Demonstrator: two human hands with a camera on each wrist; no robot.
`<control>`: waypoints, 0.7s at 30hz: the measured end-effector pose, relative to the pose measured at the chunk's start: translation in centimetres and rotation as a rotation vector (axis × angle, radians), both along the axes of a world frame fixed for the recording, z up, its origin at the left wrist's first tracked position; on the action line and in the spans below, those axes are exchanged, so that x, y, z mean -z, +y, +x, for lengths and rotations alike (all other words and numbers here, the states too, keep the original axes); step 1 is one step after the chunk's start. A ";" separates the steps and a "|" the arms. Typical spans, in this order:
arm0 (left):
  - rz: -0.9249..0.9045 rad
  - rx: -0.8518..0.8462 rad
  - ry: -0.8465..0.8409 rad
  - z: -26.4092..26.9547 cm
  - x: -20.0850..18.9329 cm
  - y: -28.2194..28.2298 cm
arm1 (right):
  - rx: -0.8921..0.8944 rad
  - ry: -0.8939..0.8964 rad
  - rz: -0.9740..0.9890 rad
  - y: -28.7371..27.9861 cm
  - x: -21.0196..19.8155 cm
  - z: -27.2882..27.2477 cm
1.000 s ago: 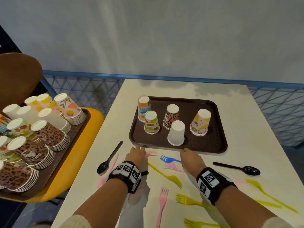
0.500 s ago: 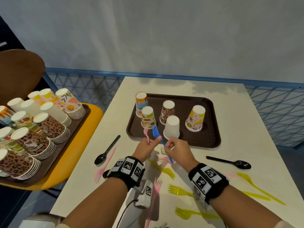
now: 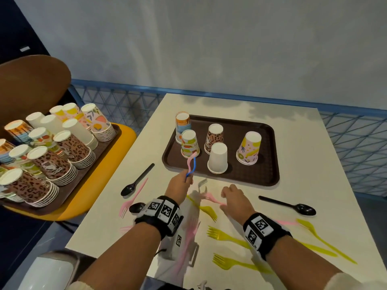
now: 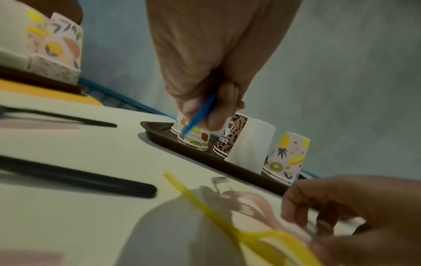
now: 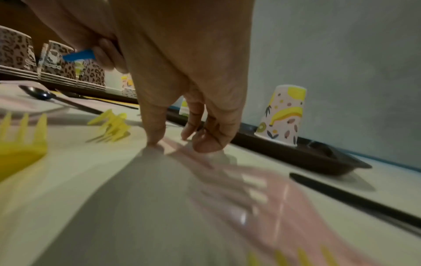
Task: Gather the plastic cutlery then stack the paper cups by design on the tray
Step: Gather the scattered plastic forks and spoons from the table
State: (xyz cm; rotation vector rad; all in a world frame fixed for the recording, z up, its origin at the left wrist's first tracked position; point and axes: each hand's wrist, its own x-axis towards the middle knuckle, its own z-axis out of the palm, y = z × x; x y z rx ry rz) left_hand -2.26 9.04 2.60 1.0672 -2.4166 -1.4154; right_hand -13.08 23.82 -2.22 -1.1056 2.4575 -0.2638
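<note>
My left hand (image 3: pixel 188 178) hovers just in front of the brown tray (image 3: pixel 261 174) and grips a blue fork (image 3: pixel 194 165) and a pink fork (image 3: pixel 190 162), both standing upright. The left wrist view shows the blue fork (image 4: pixel 198 115) held in my left hand (image 4: pixel 205 115). To the right, my right hand (image 3: pixel 225 192) is down on the table. Its thumb and fingertips (image 5: pixel 205 145) pinch the handle of a pink fork (image 3: pixel 211 198) that lies flat. Several paper cups stand upside down on the tray, among them a fruit-print cup (image 3: pixel 189 143), a leopard cup (image 3: pixel 214 137) and a white cup (image 3: pixel 217 158).
Two black spoons (image 3: pixel 137 181) (image 3: pixel 289 206), several yellow forks (image 3: pixel 228 236) and more pink forks (image 3: pixel 132 197) lie scattered on the white table. A second tray with stacked cups (image 3: pixel 62 143) sits on a yellow chair at the left. A blue fence runs behind the table.
Both hands rose from the table with forks near the tray edge. The left hand now holds the blue and pink forks alone, and the right hand has dropped onto another pink fork.
</note>
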 end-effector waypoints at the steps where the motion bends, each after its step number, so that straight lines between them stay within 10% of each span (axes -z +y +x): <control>1: -0.114 0.057 -0.053 0.2 0.0 0.0 | -0.007 0.024 0.001 0.0 0.2 -0.1; 14: -0.494 0.618 -0.300 -0.3 2.7 -1.0 | 0.250 -0.094 -0.155 3.4 -1.8 0.0; 21: -0.559 0.776 -0.391 -1.8 4.3 -0.8 | -0.019 -0.157 0.041 7.7 -3.0 3.3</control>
